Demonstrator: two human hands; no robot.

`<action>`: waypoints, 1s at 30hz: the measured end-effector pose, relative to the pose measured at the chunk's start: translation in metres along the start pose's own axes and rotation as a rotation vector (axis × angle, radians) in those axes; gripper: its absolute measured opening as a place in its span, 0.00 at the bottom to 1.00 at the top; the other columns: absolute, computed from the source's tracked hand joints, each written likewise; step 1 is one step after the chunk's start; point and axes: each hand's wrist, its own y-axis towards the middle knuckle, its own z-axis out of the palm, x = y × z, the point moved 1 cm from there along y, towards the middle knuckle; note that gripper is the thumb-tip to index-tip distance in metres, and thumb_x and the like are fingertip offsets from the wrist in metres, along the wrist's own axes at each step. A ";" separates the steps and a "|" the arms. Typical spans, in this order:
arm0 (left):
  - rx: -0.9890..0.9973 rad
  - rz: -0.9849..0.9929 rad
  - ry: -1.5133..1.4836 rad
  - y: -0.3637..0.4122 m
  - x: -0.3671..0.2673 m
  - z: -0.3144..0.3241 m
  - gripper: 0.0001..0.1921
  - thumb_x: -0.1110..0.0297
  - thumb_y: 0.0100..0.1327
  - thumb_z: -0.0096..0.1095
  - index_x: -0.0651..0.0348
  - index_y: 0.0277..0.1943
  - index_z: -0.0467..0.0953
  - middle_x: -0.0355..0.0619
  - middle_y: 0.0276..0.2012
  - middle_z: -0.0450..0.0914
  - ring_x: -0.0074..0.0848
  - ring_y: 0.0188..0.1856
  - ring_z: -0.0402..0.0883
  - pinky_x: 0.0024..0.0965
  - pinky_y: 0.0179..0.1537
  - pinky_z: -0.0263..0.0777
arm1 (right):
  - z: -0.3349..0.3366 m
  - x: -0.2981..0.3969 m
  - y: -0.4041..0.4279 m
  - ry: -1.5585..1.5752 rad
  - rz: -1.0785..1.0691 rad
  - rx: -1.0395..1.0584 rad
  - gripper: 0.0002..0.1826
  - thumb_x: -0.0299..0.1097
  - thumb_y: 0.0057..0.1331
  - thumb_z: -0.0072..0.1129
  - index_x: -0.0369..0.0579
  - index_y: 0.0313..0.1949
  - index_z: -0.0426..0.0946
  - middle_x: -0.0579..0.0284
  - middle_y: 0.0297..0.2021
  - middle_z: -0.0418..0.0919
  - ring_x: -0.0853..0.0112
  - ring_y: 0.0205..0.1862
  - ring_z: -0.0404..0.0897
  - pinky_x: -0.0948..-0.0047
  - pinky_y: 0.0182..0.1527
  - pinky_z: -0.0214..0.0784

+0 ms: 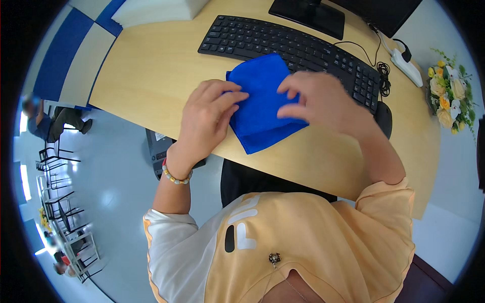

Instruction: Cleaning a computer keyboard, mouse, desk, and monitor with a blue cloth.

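Note:
A folded blue cloth [261, 102] lies on the wooden desk [151, 68], its upper part over the edge of the black keyboard [303, 45]. At the cloth's left side is my left hand [208, 110], its fingertips over the fabric and its thumb apart from the forefinger. A bead bracelet [177, 181] circles that wrist. My right hand [318, 102], slightly blurred, hovers over the right side of the cloth with thumb and fingers apart. Neither hand plainly grips the fabric. Part of the cloth is hidden behind my fingers.
Right of the keyboard are a black mouse [383, 119], a coiled cable [384, 77] and a white power strip [407, 68]. A monitor stand [308, 17] and a white foam block [159, 13] stand behind. Flowers [451, 91] are at far right. A person [57, 121] sits at left.

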 end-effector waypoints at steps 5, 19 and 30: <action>-0.108 0.000 0.000 0.013 0.008 0.007 0.14 0.85 0.52 0.58 0.60 0.42 0.79 0.46 0.41 0.78 0.38 0.43 0.76 0.35 0.44 0.71 | 0.053 -0.002 -0.005 -0.182 -0.364 -0.128 0.11 0.39 0.53 0.65 0.51 0.34 0.79 0.64 0.31 0.76 0.66 0.35 0.76 0.66 0.32 0.69; 0.097 0.139 -0.115 0.003 -0.028 0.020 0.24 0.60 0.57 0.64 0.59 0.56 0.73 0.54 0.56 0.72 0.45 0.56 0.71 0.40 0.55 0.66 | 0.049 -0.010 -0.039 0.043 -0.576 -0.306 0.14 0.31 0.44 0.67 0.51 0.34 0.79 0.65 0.34 0.77 0.63 0.36 0.74 0.68 0.39 0.67; 0.331 -0.264 0.275 -0.045 0.077 0.001 0.26 0.55 0.72 0.26 0.55 0.67 0.58 0.47 0.69 0.53 0.45 0.71 0.46 0.52 0.67 0.33 | 0.037 -0.039 -0.055 -0.041 -0.371 -0.470 0.14 0.24 0.45 0.61 0.47 0.34 0.78 0.61 0.30 0.77 0.63 0.34 0.74 0.66 0.37 0.65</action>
